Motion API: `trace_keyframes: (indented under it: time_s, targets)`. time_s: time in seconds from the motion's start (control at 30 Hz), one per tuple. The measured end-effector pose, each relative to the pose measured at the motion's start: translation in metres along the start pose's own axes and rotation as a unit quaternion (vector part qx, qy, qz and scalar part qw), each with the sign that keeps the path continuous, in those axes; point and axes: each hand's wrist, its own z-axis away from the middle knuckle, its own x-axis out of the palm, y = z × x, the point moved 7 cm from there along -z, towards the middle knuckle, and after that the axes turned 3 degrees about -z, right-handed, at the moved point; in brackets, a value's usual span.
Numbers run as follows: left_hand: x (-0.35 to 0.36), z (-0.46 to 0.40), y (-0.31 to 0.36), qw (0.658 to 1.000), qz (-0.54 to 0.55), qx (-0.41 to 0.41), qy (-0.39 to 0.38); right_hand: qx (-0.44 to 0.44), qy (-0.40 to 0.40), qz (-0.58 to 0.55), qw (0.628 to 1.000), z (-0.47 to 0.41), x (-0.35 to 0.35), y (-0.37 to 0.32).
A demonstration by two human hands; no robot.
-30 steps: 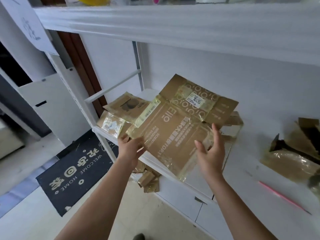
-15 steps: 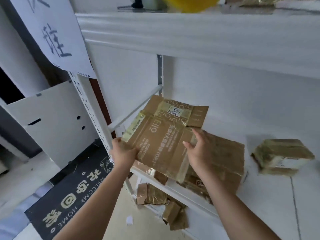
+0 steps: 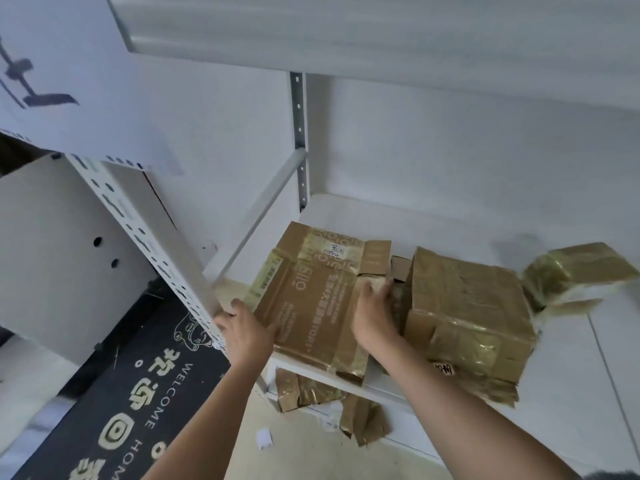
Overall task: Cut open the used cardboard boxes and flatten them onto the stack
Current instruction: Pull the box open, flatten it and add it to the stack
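Flattened box (image 3: 313,299): lay printed side up on the white shelf (image 3: 346,209), at its left front corner, near edge overhanging the shelf lip; white label near its far edge, glossy tape along the left and near edges.
Left hand (image 3: 247,327): gripped the flattened box at its near-left corner, fingers curled under the edge, thumb on top (fingertips hidden below the board).
Right hand (image 3: 372,306): rested on the right edge of the flattened box, fingers bent down into the gap beside it; cannot tell whether they pinched anything.
Stack (image 3: 464,313): flattened taped cardboard, just right of the flattened box, touching or nearly so, also overhanging the shelf lip.
Unopened box (image 3: 575,271): taped, blurred, well right of the flattened box, beyond the stack.
Scraps (image 3: 329,396): cardboard pieces on the floor, below the flattened box.
Doormat (image 3: 138,393): black, "WELCOME HOME", on the floor left of the flattened box.
Upright (image 3: 149,237): perforated white post, just left of the flattened box.
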Motion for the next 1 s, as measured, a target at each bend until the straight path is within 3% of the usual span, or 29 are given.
trace_keyframes:
  time_s: [0.13, 0.23, 0.33, 0.43, 0.77, 0.93, 1.0]
  targets:
    - [0.007, 0.002, 0.012, 0.964, -0.244, 0.093, 0.041, -0.085, 0.014, 0.174, 0.981, 0.008, 0.013, -0.017]
    - [0.019, -0.004, 0.03, 0.917, -0.344, 0.192, 0.058, -0.08, -0.083, 0.22, 0.969, 0.007, 0.029, -0.018]
    - [0.049, -0.017, 0.035, 0.927, -0.281, 0.229, -0.094, -0.072, -0.196, 0.229, 0.951, 0.003, 0.039, -0.011]
    - [0.073, -0.028, 0.018, 0.912, -0.265, 0.244, -0.197, -0.077, -0.214, 0.219, 0.949, 0.002, 0.039, -0.007]
    - [0.083, -0.032, 0.012, 0.918, -0.258, 0.232, -0.19, -0.079, -0.2, 0.289, 0.933, -0.002, 0.041, -0.014]
    - [0.079, -0.027, 0.016, 0.916, -0.277, 0.233, -0.174, -0.067, -0.191, 0.267, 0.942, 0.0, 0.046, -0.007]
    - [0.076, -0.028, 0.021, 0.914, -0.293, 0.223, -0.173, -0.078, -0.14, 0.232, 0.959, -0.005, 0.04, -0.014]
